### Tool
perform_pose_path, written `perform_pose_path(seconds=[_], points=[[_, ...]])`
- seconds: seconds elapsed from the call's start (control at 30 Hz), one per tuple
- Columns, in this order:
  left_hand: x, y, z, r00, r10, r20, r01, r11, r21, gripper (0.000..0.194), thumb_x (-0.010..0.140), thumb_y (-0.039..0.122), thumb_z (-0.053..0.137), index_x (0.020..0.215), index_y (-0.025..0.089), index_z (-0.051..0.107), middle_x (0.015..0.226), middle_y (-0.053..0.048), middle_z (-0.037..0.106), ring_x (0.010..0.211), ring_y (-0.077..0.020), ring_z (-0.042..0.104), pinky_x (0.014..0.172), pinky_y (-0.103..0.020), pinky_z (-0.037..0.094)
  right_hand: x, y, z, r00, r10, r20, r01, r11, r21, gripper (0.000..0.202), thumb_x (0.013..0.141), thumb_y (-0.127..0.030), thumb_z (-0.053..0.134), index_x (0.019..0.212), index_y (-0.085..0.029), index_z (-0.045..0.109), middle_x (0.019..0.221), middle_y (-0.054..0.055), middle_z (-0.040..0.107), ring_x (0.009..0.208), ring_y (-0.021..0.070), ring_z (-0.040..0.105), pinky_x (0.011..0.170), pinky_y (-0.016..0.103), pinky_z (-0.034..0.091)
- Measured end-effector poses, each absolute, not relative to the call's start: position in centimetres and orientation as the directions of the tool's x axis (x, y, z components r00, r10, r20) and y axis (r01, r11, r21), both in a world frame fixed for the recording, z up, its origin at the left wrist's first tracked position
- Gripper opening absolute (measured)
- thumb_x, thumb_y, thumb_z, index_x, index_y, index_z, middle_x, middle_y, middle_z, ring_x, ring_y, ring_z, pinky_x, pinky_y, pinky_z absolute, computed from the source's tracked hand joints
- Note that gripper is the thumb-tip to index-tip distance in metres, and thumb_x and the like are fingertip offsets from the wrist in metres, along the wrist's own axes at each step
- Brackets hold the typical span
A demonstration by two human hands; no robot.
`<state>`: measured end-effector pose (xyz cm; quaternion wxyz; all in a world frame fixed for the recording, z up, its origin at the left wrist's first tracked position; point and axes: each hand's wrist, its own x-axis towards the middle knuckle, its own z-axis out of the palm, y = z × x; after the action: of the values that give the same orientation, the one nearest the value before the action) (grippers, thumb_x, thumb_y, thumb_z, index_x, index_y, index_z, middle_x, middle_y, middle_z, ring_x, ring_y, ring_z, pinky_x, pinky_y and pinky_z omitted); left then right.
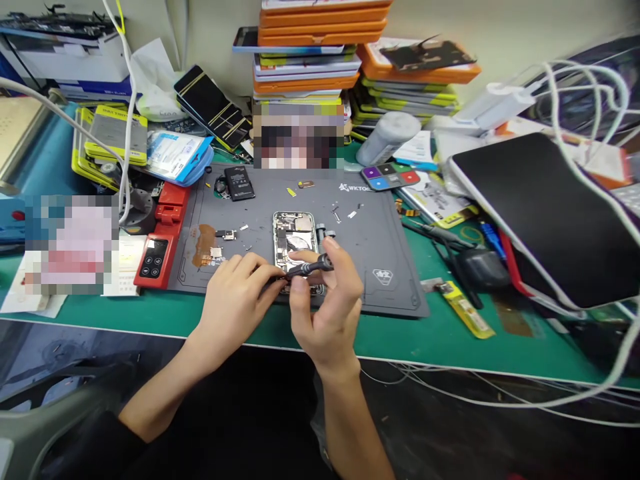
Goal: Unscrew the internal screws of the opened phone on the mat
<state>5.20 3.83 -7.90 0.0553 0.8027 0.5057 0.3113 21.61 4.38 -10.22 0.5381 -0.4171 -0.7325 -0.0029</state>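
Observation:
An opened phone (295,233) lies upright on the grey work mat (250,230), its inner parts showing. My right hand (327,297) is closed around a dark screwdriver (310,267), which slants across the phone's lower part. At the phone's lower left edge, my left hand (237,297) has its thumb and fingertips pressed together near the tool's tip; whatever they pinch is too small to make out. A black battery (239,183) rests at the mat's upper left. Small metal parts (227,235) and an orange-brown film (206,247) are left of the phone.
A red device with buttons (155,259) borders the mat's left side. Stacked orange cases (320,33) stand behind, beside a white bottle (389,137). On the right are a large black screen (545,213), cables and a yellow packet (466,310).

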Motion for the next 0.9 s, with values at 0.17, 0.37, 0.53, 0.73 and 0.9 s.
perform_pose_path(seconds=[0.17,0.37,0.53,0.73,0.9], points=[[5.12,3.61,-7.84,0.303,0.847,0.436,0.786,-0.481,0.389,0.012,0.111,0.028,0.064,0.114,0.019,0.072,0.106,-0.002,0.071,0.09,-0.0218,0.058,0.081,-0.038,0.045,21.54,4.33,-10.11,-0.086,0.596,0.798,0.604,0.668,-0.434,0.078,0.102,-0.008,0.058,0.173,-0.022,0.029,0.144,0.022,0.065,0.115,0.0277,0.079,0.083,0.041,0.071],[5.06,3.56,-7.89,0.304,0.844,0.443,0.783,-0.486,0.389,0.014,0.112,0.028,0.063,0.116,0.019,0.072,0.107,-0.003,0.071,0.091,-0.0215,0.058,0.082,-0.039,0.046,21.55,4.19,-10.2,-0.074,0.607,0.791,0.618,0.651,-0.442,0.078,0.102,-0.008,0.06,0.172,-0.024,0.03,0.144,0.019,0.066,0.111,0.0245,0.08,0.086,0.039,0.072],[5.04,3.48,-7.81,0.304,0.85,0.43,0.777,-0.483,0.404,0.015,0.112,0.028,0.063,0.118,0.019,0.073,0.108,-0.003,0.071,0.093,-0.0211,0.06,0.084,-0.038,0.047,21.47,4.2,-10.28,-0.028,0.632,0.774,0.595,0.633,-0.496,0.081,0.101,-0.013,0.067,0.172,-0.028,0.03,0.148,0.019,0.063,0.112,0.0249,0.08,0.081,0.036,0.072],[5.0,3.48,-7.67,0.287,0.859,0.425,0.774,-0.469,0.425,0.014,0.111,0.029,0.066,0.117,0.019,0.074,0.107,-0.004,0.073,0.095,-0.0203,0.062,0.087,-0.037,0.048,21.45,3.94,-9.66,0.104,0.703,0.704,0.419,0.611,-0.672,0.072,0.104,-0.007,0.062,0.167,-0.03,0.036,0.131,0.015,0.071,0.106,0.0216,0.08,0.08,0.036,0.073],[4.89,3.42,-7.29,0.273,0.866,0.419,0.754,-0.463,0.467,0.012,0.112,0.027,0.065,0.106,0.02,0.073,0.102,-0.002,0.075,0.094,-0.0181,0.064,0.085,-0.036,0.048,21.61,3.81,-9.41,0.133,0.735,0.665,0.341,0.596,-0.727,0.064,0.107,-0.01,0.059,0.164,-0.029,0.037,0.116,0.01,0.072,0.098,0.0195,0.079,0.073,0.033,0.073]])
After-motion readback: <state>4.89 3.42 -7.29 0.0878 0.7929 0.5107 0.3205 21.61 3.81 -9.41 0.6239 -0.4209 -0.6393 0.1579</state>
